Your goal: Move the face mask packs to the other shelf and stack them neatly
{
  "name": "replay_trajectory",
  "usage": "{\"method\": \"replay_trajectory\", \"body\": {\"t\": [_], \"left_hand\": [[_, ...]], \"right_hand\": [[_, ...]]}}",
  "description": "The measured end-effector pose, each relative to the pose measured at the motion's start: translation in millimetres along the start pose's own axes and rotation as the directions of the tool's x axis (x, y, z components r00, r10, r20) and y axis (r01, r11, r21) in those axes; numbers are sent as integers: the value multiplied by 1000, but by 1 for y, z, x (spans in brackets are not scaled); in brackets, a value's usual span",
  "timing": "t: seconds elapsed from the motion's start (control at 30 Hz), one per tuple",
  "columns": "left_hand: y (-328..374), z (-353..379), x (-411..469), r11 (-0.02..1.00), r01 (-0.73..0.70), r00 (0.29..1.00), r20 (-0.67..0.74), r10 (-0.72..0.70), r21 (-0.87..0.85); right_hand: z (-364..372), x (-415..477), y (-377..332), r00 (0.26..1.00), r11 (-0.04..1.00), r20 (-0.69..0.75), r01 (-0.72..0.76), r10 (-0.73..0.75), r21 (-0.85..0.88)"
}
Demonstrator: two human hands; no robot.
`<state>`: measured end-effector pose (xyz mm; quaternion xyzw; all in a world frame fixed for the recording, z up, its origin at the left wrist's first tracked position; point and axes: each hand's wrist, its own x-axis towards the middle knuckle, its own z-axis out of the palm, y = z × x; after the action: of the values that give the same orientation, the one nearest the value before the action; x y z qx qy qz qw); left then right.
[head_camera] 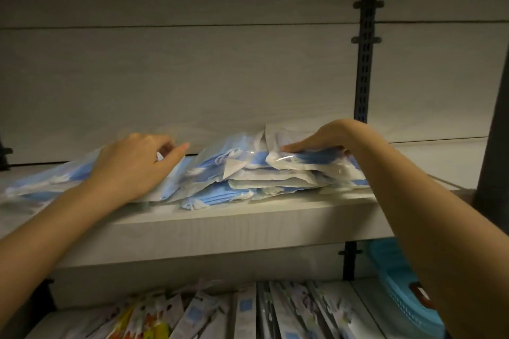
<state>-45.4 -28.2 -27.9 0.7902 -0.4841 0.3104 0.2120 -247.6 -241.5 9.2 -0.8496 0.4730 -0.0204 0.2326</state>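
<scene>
Head view: the face mask packs (248,173) lie in a loose, slumped heap on the pale shelf (248,228), near the frame's centre, their long axes running roughly from 9 o'clock to 3 o'clock along the board. The left hand (135,165) lies flat and spread on the packs at the heap's 9 o'clock end, gripping nothing that can be seen. The right hand (311,142) presses its fingers down on the top pack (303,159) at the 3 o'clock end; whether it grips that pack cannot be told. Both hands already touch the heap, one at each end. No print on the clear wrappers is legible. At 6 o'clock a lower shelf (366,300) holds upright packets (248,311), their labels blurred; a blue basket (399,289) sits at 4 o'clock.
</scene>
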Motion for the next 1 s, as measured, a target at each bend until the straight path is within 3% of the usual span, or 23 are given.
{"method": "replay_trajectory", "body": {"t": [0.2,0.3,0.43,0.53,0.7,0.83,1.0], "left_hand": [[6,12,4,991,91,993,80,-83,-100],[19,15,14,967,187,966,213,-149,-174],[29,22,33,945,306,869,440,-227,-116],[34,25,46,860,459,751,615,-240,-224],[30,28,55,685,643,663,698,-272,-343],[30,31,60,523,716,660,692,-292,-462],[28,21,61,466,651,753,586,-299,-599]], "right_hand": [[-6,10,6,993,998,-119,-5,12,63],[-9,14,12,978,993,-210,33,-8,115],[-7,15,16,962,983,-272,51,-2,175],[-6,13,21,954,974,-300,65,4,219],[-4,11,24,948,968,-318,75,6,241],[-2,6,23,940,963,-341,79,15,259],[-5,-6,29,933,903,-360,138,20,407]]}}
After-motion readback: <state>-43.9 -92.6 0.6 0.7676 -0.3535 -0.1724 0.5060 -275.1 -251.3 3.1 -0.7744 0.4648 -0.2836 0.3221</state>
